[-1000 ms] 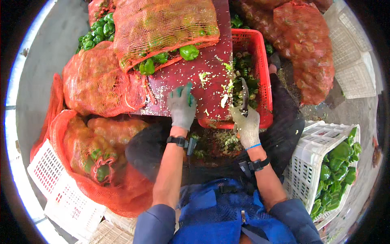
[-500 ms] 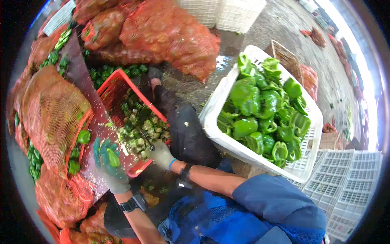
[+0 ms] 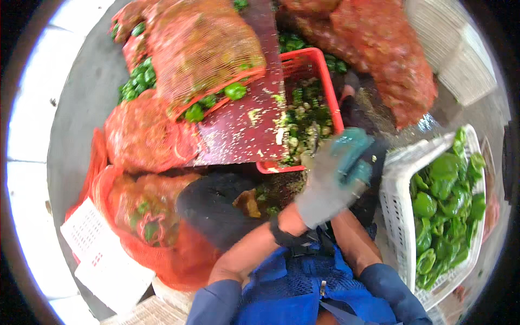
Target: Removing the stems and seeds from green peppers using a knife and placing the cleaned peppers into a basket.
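My left hand (image 3: 338,170), in a grey glove with teal fingers, reaches across to the right over my right forearm (image 3: 355,238). Motion smears its fingers, so whether they hold anything is unclear. Behind it my right hand is almost wholly hidden; only a pale edge shows beside a thin, dark, blade-like thing. Just beyond both hands stands a red plastic crate (image 3: 335,103) with green and whitish pepper cores (image 3: 295,143) inside. To the right, a white crate (image 3: 398,216) is heaped with green bell peppers (image 3: 444,203), several of them cut open and hollow.
A dark red board (image 3: 238,141) strewn with pale seeds lies left of the red crate. On it rests an orange mesh sack (image 3: 203,51) spilling green peppers. More mesh sacks (image 3: 379,49) stand around, with white crates (image 3: 466,65) at the far right.
My left hand has swung rightward from the board to over my right forearm; the green pepper piece it held is no longer visible. The view has turned, shifting the scene.
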The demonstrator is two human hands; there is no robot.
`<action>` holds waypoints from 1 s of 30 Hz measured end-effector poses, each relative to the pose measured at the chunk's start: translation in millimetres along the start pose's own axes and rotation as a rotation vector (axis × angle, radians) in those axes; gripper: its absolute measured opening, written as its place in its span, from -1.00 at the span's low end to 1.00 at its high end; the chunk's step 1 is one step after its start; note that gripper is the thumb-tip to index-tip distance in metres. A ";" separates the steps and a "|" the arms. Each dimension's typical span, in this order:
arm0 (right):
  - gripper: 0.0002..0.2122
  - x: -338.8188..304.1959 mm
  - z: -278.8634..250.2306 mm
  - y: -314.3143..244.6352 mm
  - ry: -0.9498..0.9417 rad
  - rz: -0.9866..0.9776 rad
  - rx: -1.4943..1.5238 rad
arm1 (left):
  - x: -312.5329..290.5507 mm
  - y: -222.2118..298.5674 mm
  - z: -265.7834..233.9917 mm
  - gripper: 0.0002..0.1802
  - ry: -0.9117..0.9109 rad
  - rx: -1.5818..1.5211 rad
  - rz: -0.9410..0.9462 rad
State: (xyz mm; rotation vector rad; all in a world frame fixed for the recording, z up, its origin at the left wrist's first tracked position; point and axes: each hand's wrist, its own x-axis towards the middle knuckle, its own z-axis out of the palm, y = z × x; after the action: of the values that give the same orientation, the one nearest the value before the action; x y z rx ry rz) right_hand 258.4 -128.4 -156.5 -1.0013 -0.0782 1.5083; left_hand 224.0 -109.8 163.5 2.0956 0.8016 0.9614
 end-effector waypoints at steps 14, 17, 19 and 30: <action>-0.82 -34.9 116.9 -77.5 0.341 -0.040 -0.341 | -50.2 -289.4 -146.3 -0.31 0.679 0.656 -0.813; -0.80 -30.2 114.8 -78.1 0.369 0.043 -0.435 | -1.7 -282.6 -103.2 -0.34 0.641 0.673 -0.665; -0.78 -27.1 114.8 -67.4 0.372 0.038 -0.475 | 8.5 -305.1 -69.1 -0.33 0.473 1.087 -0.445; -0.83 -0.1 63.4 -31.2 0.390 -0.154 -0.516 | 27.7 -226.5 -71.9 -0.51 0.655 0.214 -0.443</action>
State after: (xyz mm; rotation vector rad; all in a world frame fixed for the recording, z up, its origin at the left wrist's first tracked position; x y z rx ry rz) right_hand 243.9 -89.9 -99.1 -1.6481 -0.2691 1.1486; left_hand 125.6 64.5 32.3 1.6415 1.6788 1.3609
